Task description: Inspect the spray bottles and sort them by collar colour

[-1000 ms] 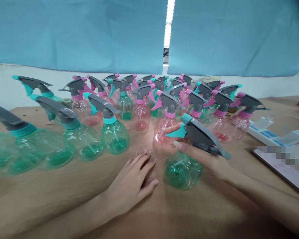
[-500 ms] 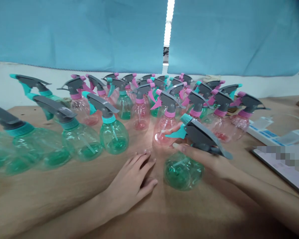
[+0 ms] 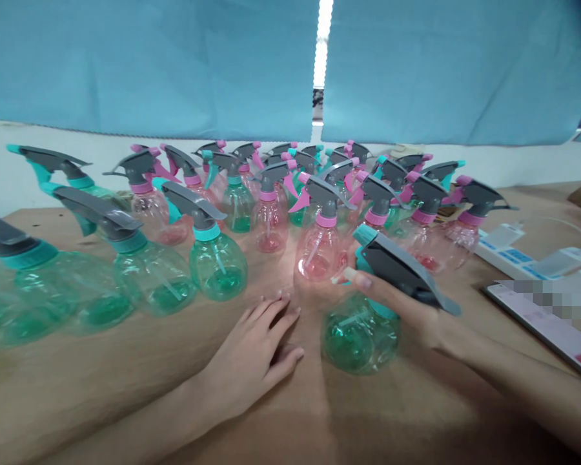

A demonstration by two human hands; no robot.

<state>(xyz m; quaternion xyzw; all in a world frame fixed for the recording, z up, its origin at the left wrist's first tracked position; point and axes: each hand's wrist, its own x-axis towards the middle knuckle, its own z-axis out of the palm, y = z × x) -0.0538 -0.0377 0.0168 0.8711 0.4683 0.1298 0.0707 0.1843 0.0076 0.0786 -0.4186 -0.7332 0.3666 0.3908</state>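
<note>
My right hand is wrapped round the neck and trigger of a green spray bottle with a grey head and turquoise collar. The bottle leans, its spray nozzle pointing up and to the left; whether its base touches the table cannot be made out. My left hand lies flat on the wooden table with its fingers loosely spread, holding nothing. Just beyond it stands another green spray bottle, upright. Behind my right hand is a pink spray bottle.
Several green spray bottles stand at the left, and rows of pink and green ones fill the back. On the right lie a phone and a white power strip with chargers and a cable. A blue curtain hangs behind.
My right fingers have closed on the trigger, which stuck out before and is now pulled in. The held bottle has shifted slightly right. My left hand stays on the table.
</note>
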